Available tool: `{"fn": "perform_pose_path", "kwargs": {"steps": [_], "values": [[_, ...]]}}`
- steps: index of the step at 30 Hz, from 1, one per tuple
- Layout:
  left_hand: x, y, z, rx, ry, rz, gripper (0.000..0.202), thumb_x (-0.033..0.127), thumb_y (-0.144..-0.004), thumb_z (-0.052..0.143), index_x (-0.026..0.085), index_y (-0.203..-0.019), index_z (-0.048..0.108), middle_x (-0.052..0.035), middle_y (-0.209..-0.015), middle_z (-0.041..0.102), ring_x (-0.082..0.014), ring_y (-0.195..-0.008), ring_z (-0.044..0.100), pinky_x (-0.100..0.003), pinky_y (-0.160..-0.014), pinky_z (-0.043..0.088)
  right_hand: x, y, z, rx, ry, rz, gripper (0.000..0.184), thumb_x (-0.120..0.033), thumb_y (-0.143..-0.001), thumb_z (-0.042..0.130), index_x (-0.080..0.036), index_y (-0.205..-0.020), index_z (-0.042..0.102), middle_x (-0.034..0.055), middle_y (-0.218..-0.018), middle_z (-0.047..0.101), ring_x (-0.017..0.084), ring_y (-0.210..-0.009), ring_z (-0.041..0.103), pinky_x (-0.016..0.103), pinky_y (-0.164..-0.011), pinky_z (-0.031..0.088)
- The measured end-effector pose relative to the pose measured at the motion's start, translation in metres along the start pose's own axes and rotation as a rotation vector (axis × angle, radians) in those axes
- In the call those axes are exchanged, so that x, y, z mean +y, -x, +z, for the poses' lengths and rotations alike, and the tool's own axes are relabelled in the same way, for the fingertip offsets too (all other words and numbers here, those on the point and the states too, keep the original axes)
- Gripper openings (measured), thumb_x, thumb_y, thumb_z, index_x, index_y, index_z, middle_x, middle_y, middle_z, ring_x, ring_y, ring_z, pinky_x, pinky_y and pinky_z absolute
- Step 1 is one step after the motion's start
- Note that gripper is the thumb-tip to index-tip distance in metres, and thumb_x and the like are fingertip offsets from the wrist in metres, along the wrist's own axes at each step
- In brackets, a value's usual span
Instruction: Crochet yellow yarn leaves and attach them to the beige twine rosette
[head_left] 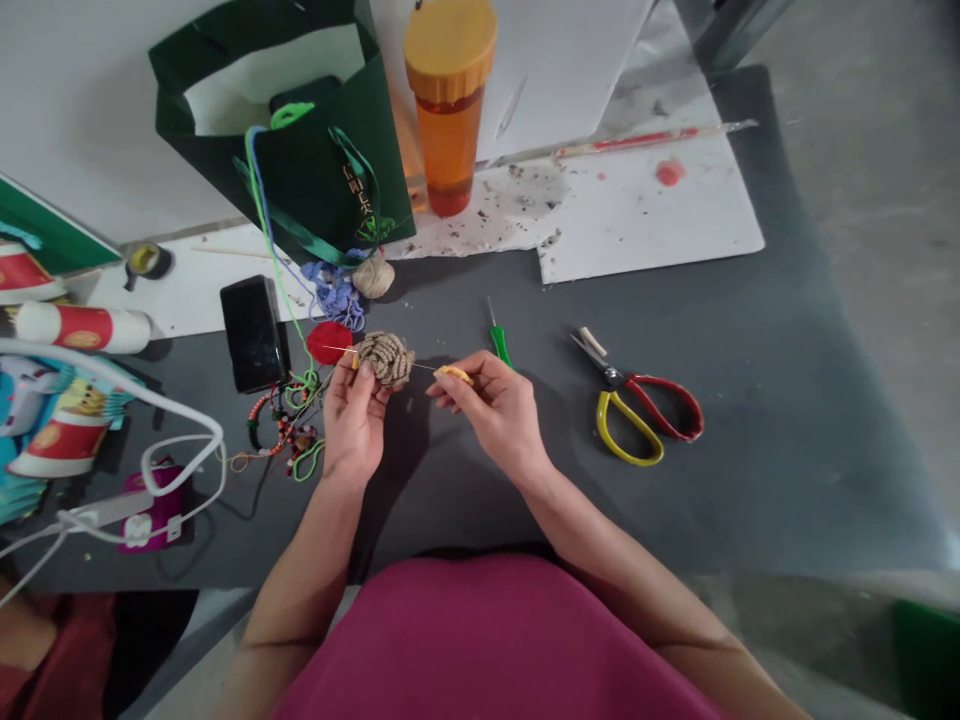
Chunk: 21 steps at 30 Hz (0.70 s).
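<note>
My left hand (354, 420) grips a brown, ruffled rosette of coiled cord (385, 358) between thumb and fingers. A thin, straight, needle-like line pokes out on the rosette's left side. My right hand (495, 410) is closed in a pinch to the right of it, with a small yellow-orange piece (454, 375) at the fingertips. From the rosette a fine thread or wire (425, 367) runs to that pinch. Another bit of yellow shows by the left fingers. Behind the left hand lies a flat red disc (330, 342). A green-handled awl (498, 338) rests just beyond my right hand.
Scissors (637, 400) with red and yellow handles lie to the right. Beaded cords (285, 430), a black phone (253, 335), and blue yarn (334, 292) are at left. Behind stand a green paper bag (315, 180) and an orange bottle (450, 110). White cables (180, 410) cross the left side.
</note>
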<state>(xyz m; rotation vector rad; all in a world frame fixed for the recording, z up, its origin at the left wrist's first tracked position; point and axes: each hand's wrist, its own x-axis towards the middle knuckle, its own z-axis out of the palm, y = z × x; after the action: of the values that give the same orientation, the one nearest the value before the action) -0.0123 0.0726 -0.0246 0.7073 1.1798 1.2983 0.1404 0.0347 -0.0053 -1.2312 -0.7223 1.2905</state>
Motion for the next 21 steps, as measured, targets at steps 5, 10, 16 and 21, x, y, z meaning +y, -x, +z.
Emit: {"fn": "perform_pose_path", "kwargs": {"steps": [5,10,16,21], "values": [[0.016,-0.004,-0.002,-0.058,0.099,-0.165,0.034,0.044,-0.070,0.089,0.025,-0.095,0.073,-0.0044,-0.099,0.073,-0.0144,-0.079,0.065,-0.025,-0.065,0.055,-0.002,-0.001,-0.003,0.088,-0.107,-0.029,0.035,-0.054,-0.081,0.078,-0.021,-0.079,0.065,0.0010,-0.070,0.076,0.011,-0.056,0.064,0.024,-0.054,0.050],[0.024,0.001,0.000,-0.281,0.171,-0.428,0.026,0.035,-0.076,0.085,0.027,-0.097,0.072,-0.0029,-0.092,0.067,-0.0105,-0.064,0.053,-0.025,-0.056,0.047,-0.003,-0.003,-0.002,0.024,-0.093,0.045,0.043,-0.059,-0.072,0.083,-0.022,-0.082,0.063,-0.0010,-0.068,0.072,0.011,-0.055,0.063,0.026,-0.054,0.052],[0.021,0.006,0.006,-0.362,0.217,-0.500,0.025,0.040,-0.078,0.083,0.027,-0.094,0.069,0.0009,-0.080,0.056,-0.0097,-0.058,0.045,-0.025,-0.055,0.044,-0.007,0.001,-0.001,-0.040,-0.088,0.073,0.049,-0.065,-0.069,0.082,-0.024,-0.076,0.057,-0.0021,-0.065,0.068,0.011,-0.054,0.061,0.027,-0.055,0.055],[0.018,0.006,0.006,-0.366,0.180,-0.477,0.023,0.041,-0.082,0.079,0.026,-0.096,0.068,0.0005,-0.079,0.057,-0.0100,-0.057,0.045,-0.027,-0.055,0.046,-0.007,0.002,0.001,-0.022,-0.065,0.044,0.049,-0.066,-0.070,0.081,-0.024,-0.076,0.057,-0.0034,-0.064,0.064,0.010,-0.055,0.059,0.025,-0.054,0.054]]}}
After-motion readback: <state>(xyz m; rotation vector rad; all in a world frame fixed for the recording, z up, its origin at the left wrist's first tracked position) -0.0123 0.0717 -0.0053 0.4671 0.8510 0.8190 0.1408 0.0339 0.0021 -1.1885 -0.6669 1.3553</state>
